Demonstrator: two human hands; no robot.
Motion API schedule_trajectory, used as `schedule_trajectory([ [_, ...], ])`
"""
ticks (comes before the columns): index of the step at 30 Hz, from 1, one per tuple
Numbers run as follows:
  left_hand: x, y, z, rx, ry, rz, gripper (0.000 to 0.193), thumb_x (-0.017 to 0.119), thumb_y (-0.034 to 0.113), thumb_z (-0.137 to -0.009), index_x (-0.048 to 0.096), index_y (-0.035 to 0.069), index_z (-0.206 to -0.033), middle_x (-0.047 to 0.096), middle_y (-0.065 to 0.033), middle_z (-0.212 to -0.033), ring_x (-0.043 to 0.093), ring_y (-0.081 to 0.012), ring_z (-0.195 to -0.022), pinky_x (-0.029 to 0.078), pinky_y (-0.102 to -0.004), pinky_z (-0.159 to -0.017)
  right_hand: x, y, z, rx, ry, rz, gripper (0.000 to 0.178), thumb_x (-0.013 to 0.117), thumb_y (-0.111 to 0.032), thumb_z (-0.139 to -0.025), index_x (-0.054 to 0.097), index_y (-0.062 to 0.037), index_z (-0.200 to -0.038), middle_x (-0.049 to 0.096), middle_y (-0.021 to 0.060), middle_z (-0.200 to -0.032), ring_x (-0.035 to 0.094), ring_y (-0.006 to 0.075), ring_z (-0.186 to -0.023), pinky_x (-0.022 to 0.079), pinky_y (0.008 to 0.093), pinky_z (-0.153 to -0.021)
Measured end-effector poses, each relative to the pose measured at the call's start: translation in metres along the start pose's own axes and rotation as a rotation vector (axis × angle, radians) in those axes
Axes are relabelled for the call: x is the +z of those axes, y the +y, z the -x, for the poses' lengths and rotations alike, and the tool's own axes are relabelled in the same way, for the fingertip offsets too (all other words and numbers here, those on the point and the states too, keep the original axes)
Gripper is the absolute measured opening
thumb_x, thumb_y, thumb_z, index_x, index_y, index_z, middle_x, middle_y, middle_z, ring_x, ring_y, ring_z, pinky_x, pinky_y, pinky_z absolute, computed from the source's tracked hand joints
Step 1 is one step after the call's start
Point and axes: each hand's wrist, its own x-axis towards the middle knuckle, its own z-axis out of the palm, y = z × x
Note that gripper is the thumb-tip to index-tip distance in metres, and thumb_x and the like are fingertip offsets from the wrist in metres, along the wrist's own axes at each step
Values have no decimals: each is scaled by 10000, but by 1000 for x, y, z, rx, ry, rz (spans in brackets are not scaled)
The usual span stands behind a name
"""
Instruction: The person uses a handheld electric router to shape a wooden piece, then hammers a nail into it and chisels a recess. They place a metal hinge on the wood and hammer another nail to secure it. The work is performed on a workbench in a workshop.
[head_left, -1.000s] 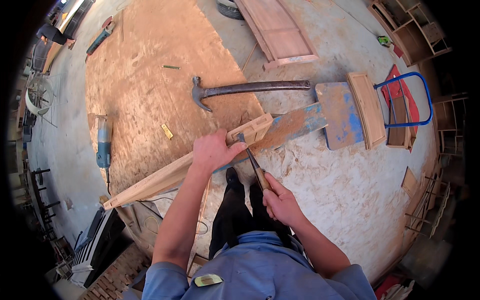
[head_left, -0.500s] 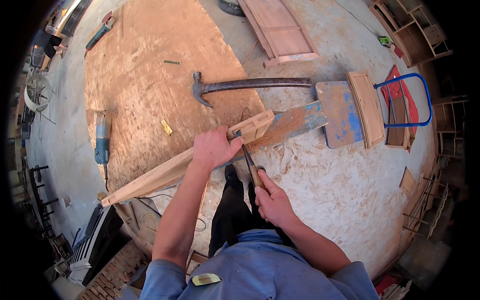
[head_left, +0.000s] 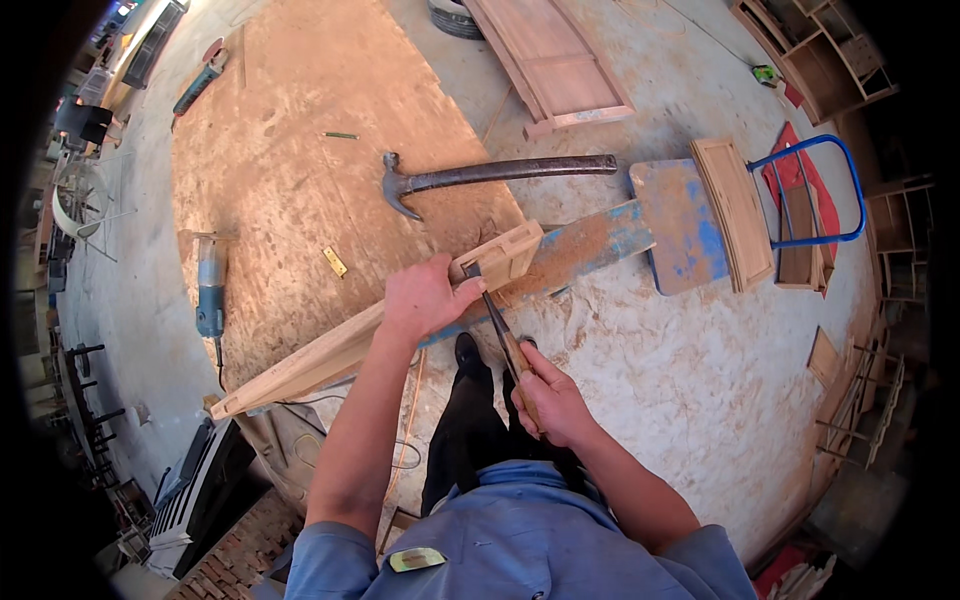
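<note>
A long framed wooden panel [head_left: 300,372] stands on edge, slanting across the near side of the workbench. My left hand [head_left: 420,298] grips its upper edge, fingers over the far side and thumb toward the chisel. In my right hand [head_left: 558,405] is the wooden handle of a chisel [head_left: 501,325]. The blade's tip meets the panel's top edge at a dark recess, just beyond my left thumb. A claw hammer [head_left: 500,175] lies beyond the panel. Also on the bench are a brass hinge [head_left: 334,261] and a green pencil [head_left: 341,135].
The plywood workbench top [head_left: 290,180] also carries an angle grinder [head_left: 202,78] and a blue corded power tool [head_left: 210,300]. A dusty blue beam [head_left: 600,240] extends right toward a blue-stained board [head_left: 680,230]. Beyond stand another panel [head_left: 732,215] and a blue tubular frame [head_left: 855,190].
My right hand has shifted slightly down and right on the chisel, and more of the handle's end shows. My left hand keeps its place on the panel. The view has shifted a little.
</note>
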Motion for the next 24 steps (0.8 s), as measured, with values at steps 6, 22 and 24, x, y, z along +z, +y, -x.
schedule_trajectory([
  [6, 1, -2, 1, -19, -26, 16, 609, 602, 644, -857, 660, 44, -944, 726, -201, -856, 713, -398, -861, 547, -510, -756, 13, -17, 11, -24, 101, 354, 601, 524, -212, -1041, 302, -148, -1595, 536, 26, -744, 461, 93, -445, 383, 258, -392],
  [22, 8, -5, 1, 7, 50, -18, 622, 590, 655, -879, 645, 37, -908, 691, -163, -733, 699, -388, -780, 523, -503, -686, -1, -20, 4, -63, 104, 420, 577, 578, -211, -1018, 393, -168, -1563, 557, 10, -743, 479, 88, -525, 432, 266, -485],
  [24, 9, -7, 1, 1, 54, -26, 625, 588, 658, -879, 646, 36, -910, 691, -162, -733, 699, -388, -781, 523, -501, -686, 4, -23, 6, -45, 100, 426, 593, 556, -194, -1023, 351, -158, -1578, 555, 18, -750, 477, 90, -501, 417, 264, -452],
])
